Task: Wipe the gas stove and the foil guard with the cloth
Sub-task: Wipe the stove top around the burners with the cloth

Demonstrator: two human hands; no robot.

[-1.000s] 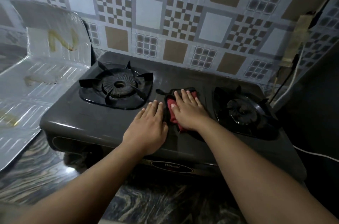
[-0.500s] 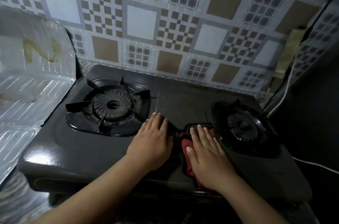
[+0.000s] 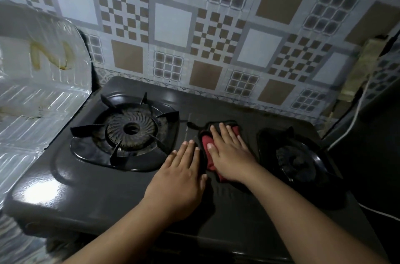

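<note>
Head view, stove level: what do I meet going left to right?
foil guard → left burner → left hand → red cloth under the right hand → right burner → white cable

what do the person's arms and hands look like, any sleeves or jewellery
Both forearms are bare right up to the frame edge, with no sleeves in view. The left hand and right hand show no rings, watch or gloves. The fingernails are short and unpainted.
</note>
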